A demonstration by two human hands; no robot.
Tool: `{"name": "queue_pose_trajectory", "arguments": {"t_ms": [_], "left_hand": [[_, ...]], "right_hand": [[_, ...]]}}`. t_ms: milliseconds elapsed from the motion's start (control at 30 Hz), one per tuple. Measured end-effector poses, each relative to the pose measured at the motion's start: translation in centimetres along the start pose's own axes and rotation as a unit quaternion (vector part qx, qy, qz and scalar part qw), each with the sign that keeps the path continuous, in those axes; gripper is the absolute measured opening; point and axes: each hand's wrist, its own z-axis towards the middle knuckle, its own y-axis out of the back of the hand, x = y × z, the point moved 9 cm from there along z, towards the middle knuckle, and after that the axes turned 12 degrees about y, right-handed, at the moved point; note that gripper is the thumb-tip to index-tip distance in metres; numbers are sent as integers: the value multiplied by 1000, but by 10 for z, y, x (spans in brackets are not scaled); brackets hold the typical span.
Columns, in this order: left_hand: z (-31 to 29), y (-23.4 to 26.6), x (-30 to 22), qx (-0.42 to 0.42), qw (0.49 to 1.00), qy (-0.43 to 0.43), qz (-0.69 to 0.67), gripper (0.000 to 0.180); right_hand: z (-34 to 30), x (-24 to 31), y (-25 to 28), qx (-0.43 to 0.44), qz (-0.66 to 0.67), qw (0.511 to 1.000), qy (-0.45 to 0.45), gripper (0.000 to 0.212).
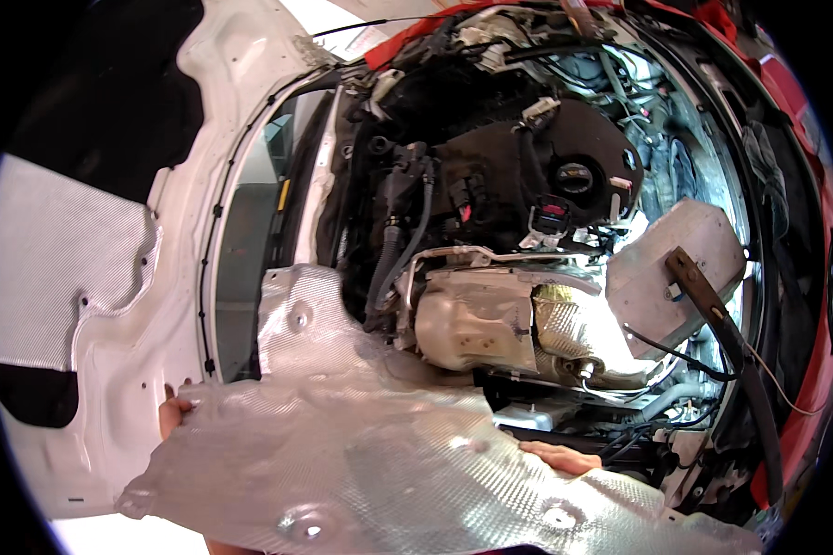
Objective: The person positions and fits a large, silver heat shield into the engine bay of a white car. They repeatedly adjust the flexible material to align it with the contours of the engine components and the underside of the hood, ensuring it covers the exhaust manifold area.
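A large embossed silver heat shield spans the lower part of the view, held over the near side of a car's engine bay. My left hand grips its left edge, with only some fingers and part of the hand showing. Over the upper right edge curl the fingers of my right hand; the rest of that hand is behind the sheet. Holes with pressed rims dot the shield, and its narrower part reaches up beside the windscreen base. Just beyond it sits a dull metal exhaust cover beside a shiny, dimpled canister.
A black engine cover with a round oil filler cap lies farther in. At right are a grey metal plate and a dark strap-like bar. The raised white bonnet stands at left. Hoses and wires surround the engine.
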Motion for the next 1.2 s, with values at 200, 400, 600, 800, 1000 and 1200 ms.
{"name": "queue_pose_trajectory", "arguments": {"t_ms": [200,400,600,800,1000,1200], "left_hand": [[-51,1,4,-21,1000,-7,15,86],[-48,-3,4,-9,998,-37,47,80],[76,-8,-7,11,997,-74,23,65],[89,-111,-19,115,989,-40,-83,30],[157,4,-42,48,990,-33,126,66],[129,-37,-18,63,997,-14,36,71]], "right_hand": [[-52,-39,9,-68,69,992,77,28],[-59,-29,34,-283,113,947,103,25],[-18,-33,40,-274,-175,945,-26,9],[-6,-19,24,-365,-58,928,51,3],[-39,-11,-15,-256,-400,877,69,9],[-24,-5,-2,-195,-545,815,23,6]]}}
